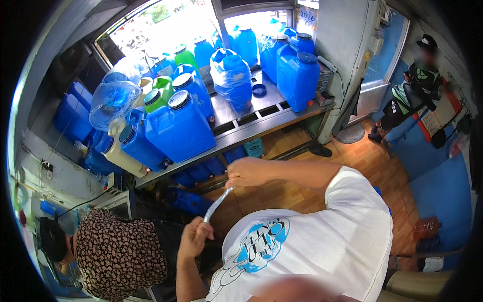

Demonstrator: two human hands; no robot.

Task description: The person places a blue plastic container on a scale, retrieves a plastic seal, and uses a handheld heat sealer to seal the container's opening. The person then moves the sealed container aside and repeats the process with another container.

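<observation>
A narrow, twisted strip of clear plastic [219, 204] stretches between my two hands in front of my white shirt. My right hand [247, 171] is closed around its upper end, with that arm reaching across from the right. Lower and to the left, my left hand [196, 232] pinches the other end. Beyond my hands stands a metal counter [241, 134] crowded with plastic jugs. Nearest is a large blue jug [181, 130] with a white lid. A blue jug wrapped in clear plastic [231, 81] stands farther back.
A loose blue cap [259, 90] lies on the counter near rectangular slots. More blue containers [188, 200] are underneath. A person in a floral top [120, 253] bends close on my left. Another person [415, 87] stands by the door at right. Tiled floor [286, 196] extends before me.
</observation>
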